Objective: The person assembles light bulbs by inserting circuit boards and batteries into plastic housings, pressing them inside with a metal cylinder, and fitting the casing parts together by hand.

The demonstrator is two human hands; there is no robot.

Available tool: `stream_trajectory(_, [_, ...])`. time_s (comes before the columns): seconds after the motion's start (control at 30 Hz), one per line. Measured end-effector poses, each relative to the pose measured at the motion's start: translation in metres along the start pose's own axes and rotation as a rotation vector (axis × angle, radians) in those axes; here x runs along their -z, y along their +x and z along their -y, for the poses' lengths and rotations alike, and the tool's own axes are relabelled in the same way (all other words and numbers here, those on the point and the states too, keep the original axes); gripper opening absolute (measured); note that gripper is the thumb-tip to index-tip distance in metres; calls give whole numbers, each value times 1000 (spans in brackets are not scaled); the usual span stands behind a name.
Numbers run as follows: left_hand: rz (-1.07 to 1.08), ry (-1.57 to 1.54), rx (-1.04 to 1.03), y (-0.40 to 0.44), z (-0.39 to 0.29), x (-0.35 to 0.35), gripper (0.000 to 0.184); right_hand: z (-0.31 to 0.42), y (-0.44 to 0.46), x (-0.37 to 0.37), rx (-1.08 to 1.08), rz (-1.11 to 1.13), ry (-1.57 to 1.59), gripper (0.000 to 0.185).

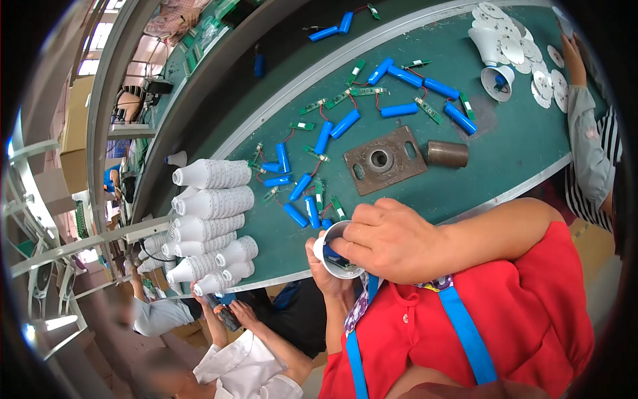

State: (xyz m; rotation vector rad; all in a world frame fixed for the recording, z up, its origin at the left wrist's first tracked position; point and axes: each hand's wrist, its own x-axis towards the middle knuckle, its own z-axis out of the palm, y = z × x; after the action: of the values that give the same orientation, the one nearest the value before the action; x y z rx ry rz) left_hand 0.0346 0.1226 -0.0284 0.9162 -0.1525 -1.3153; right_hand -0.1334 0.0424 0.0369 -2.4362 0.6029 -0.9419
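Note:
My left hand (325, 276) is wrapped round a white cone-shaped bulb housing (349, 272), its wide mouth turned up towards me. Closed fingers of my right hand (389, 241) reach into that mouth, at a blue battery (333, 255) partly hidden inside; a bit of circuit board shows beside it. Just beyond my hands, blue batteries (312, 211) wired to small green circuit boards (337, 207) lie on the green table (279, 233). A brown metal plate with a round central socket (385, 159) lies further on, beside a brown metal cylinder (447, 153).
Nested stacks of white housings (212, 203) stand at the table's left end. More battery-and-board pairs (399, 110) spread across the middle. White round discs (522, 50) and two housings (497, 81) sit at far right. Co-workers sit at left (242, 369) and right (591, 146).

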Motion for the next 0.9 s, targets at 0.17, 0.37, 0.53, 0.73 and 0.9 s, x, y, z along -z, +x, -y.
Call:
stream_trajectory(0.17, [-46, -68, 73, -1, 0, -21, 27, 0, 0, -1, -11, 21, -56, 20])
stream_trajectory(0.37, [-48, 48, 165, 2, 8, -31, 27, -7, -5, 0, -66, 53, -102, 20])
stream_trajectory(0.53, [139, 171, 167, 21, 23, -34, 34, -28, -14, 12, -176, -15, -136, 20])
stream_trajectory(0.73, [256, 466, 195, 62, 33, -65, 38, -62, -5, 34, -242, 109, -296, 18])
stream_trajectory(0.9, [210, 665, 119, 84, 48, -55, 34, -72, 19, 52, -217, 322, -338, 14])
